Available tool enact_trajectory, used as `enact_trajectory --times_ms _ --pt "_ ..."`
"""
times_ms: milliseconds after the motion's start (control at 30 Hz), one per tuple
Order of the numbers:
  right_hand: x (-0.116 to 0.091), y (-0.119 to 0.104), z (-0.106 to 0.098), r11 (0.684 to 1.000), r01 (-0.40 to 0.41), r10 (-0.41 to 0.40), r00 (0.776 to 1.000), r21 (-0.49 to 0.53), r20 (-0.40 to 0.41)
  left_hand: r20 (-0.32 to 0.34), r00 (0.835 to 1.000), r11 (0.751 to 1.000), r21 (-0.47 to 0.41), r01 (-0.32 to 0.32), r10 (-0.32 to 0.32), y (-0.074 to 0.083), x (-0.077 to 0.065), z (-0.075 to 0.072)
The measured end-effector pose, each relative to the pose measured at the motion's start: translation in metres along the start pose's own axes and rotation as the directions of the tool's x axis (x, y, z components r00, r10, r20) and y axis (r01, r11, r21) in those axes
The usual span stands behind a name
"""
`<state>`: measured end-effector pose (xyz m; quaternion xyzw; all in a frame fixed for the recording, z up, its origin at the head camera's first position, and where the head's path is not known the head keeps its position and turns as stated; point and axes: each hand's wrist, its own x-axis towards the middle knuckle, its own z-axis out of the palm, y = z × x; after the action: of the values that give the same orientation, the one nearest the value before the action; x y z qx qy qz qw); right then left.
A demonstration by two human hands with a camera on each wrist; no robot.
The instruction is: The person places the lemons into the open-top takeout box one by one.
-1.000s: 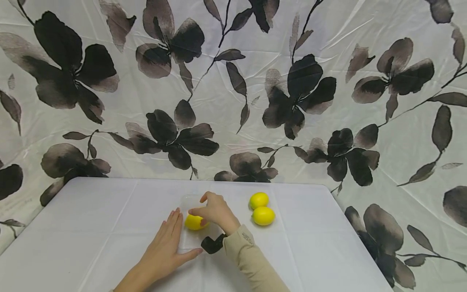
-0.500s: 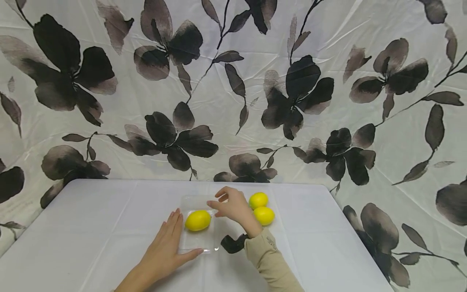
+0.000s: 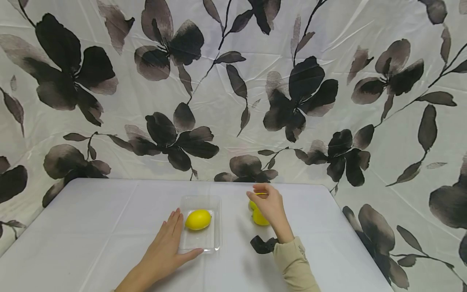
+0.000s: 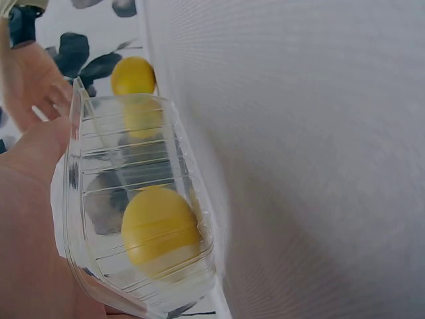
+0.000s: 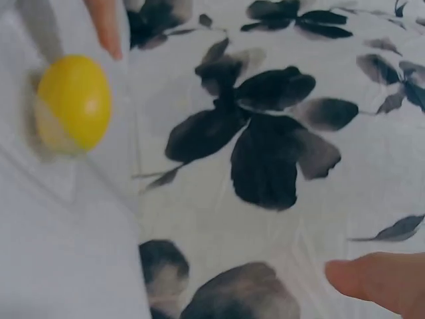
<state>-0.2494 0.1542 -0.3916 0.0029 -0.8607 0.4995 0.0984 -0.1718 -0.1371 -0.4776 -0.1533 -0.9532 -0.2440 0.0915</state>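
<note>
A clear plastic container (image 3: 218,227) lies on the table with one yellow lemon (image 3: 198,220) inside. Along its left side rests my left hand (image 3: 164,245), fingers straight and thumb at the near edge. In the left wrist view the lemon (image 4: 159,229) shows through the ribbed plastic wall. My right hand (image 3: 271,207) is over two more lemons, a near one (image 3: 260,219) and a far one (image 3: 252,204), partly covering both. Its fingers are loosely bent with nothing between them; whether they touch a lemon I cannot tell. The right wrist view shows only one fingertip (image 5: 352,276) of it.
A white cloth covers the table (image 3: 102,227). Behind it hangs a floral curtain (image 3: 240,101). A black device (image 3: 263,245) sits at the right wrist, beside a beige sleeve (image 3: 293,263).
My right hand has let go of the lemon in the container and moved right to the other two lemons. The left hand stays at the container.
</note>
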Motion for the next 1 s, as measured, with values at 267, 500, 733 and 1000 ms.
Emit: enact_trajectory --times_ms 267,500,733,1000 --pt "-0.009 0.037 0.003 0.997 -0.047 0.034 0.980 -0.064 -0.197 -0.002 1.000 1.000 -0.003 -0.004 0.004 0.000 0.001 -0.002" --pt "-0.019 0.062 0.018 0.975 -0.162 0.125 0.966 -0.154 -0.226 0.016 1.000 1.000 -0.009 0.006 -0.006 -0.001 0.003 -0.003" --pt "-0.043 0.075 0.036 0.978 -0.140 0.100 0.966 -0.157 -0.239 0.024 1.000 1.000 -0.010 -0.003 0.003 -0.005 -0.004 -0.004" --pt "-0.061 0.084 0.047 0.978 -0.107 0.064 0.970 -0.177 -0.233 0.015 0.999 0.999 -0.013 -0.034 0.034 -0.009 -0.012 -0.009"
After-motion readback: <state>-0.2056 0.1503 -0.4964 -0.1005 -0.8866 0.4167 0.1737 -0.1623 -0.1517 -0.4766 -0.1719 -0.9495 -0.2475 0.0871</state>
